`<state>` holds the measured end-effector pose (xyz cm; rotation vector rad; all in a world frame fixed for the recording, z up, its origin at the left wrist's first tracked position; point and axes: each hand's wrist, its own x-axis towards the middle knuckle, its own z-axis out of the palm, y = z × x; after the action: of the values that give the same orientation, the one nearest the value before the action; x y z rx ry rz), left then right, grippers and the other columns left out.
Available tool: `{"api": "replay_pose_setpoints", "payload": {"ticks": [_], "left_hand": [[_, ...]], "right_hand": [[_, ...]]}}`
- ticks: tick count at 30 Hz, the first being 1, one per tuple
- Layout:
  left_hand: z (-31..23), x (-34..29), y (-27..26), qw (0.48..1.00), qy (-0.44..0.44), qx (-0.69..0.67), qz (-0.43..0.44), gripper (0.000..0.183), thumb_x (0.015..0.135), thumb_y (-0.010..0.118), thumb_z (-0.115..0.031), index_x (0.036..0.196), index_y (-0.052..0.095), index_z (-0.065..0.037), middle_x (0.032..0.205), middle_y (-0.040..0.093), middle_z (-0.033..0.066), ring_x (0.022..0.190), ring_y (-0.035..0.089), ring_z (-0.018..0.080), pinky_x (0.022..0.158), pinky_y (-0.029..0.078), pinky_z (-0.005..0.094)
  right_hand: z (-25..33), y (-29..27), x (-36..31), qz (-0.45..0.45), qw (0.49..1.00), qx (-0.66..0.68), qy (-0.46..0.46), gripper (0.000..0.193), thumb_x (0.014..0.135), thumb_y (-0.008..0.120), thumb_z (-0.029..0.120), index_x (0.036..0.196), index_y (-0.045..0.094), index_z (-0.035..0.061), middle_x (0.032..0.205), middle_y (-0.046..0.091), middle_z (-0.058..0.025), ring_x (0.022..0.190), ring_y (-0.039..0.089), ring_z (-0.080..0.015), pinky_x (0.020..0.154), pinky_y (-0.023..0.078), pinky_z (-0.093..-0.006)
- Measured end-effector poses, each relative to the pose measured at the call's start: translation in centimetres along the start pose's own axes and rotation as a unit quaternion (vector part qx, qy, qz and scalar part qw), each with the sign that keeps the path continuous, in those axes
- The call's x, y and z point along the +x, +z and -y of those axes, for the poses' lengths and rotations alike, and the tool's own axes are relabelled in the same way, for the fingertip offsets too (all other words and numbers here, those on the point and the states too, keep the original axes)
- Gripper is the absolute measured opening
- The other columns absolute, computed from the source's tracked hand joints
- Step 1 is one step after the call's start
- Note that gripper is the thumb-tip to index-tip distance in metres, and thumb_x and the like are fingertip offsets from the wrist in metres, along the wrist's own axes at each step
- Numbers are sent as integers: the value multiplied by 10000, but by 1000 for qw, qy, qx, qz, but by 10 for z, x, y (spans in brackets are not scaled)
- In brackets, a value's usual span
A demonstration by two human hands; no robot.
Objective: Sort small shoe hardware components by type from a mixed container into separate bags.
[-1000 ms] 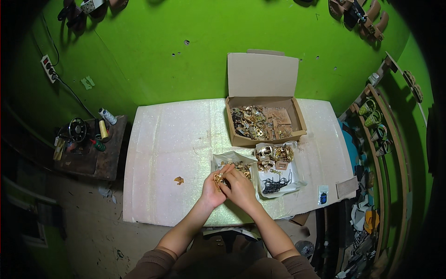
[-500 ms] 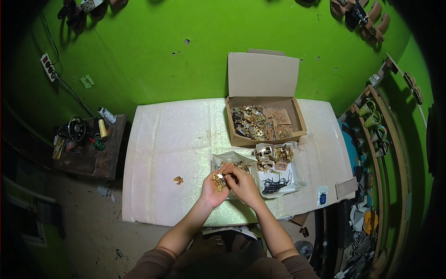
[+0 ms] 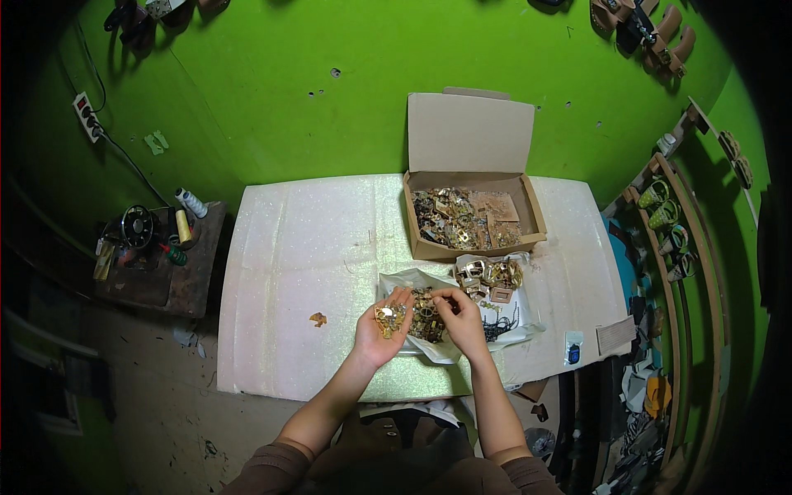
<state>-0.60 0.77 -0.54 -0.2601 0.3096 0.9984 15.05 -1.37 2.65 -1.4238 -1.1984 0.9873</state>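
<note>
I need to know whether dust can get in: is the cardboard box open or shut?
Open: the box has its lid standing up at the back, and metal pieces show inside.

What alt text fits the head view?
A person's open left hand holds golden metallic pieces; the right hand is over a white container of more pieces. Behind stands an open cardboard box of small parts on a table.

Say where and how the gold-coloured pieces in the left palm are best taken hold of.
Probably by the edges of the topmost gold-coloured pieces, pinched between fingertips from above, coming from the right hand's side: the left hand lies palm up, leaving the small, loose heap uncovered on top.
</note>
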Motion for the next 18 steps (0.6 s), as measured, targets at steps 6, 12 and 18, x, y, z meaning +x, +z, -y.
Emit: {"api": "replay_pose_setpoints", "payload": {"ticks": [6, 12, 18], "left_hand": [[2, -2, 8, 1000, 5, -14, -23, 352, 895, 260, -161, 1179, 381, 9, 1198, 437, 135, 1119, 417, 232, 961, 343, 331], [1, -3, 4, 997, -18, 62, -36, 348, 894, 270, -165, 1170, 399, 3, 1130, 491, 133, 1032, 488, 215, 900, 397, 310], [4, -5, -1, 982, -79, 143, -91, 247, 886, 326, -223, 926, 516, -70, 916, 568, 60, 856, 553, 159, 774, 457, 297]], "right_hand": [[4, -5, 0, -19, 999, -32, 8, 140, 788, 544, 121, 871, 592, 19, 673, 540, -5, 589, 442, -48, 531, 362, -186], [13, 10, 1, -18, 984, -124, -128, 144, 777, 541, 106, 884, 581, 18, 774, 574, -69, 708, 531, -157, 647, 414, -256], [36, 28, 4, 181, 888, -340, -252, 178, 710, 558, 104, 877, 590, 52, 851, 558, -91, 846, 515, -261, 757, 418, -336]]}}
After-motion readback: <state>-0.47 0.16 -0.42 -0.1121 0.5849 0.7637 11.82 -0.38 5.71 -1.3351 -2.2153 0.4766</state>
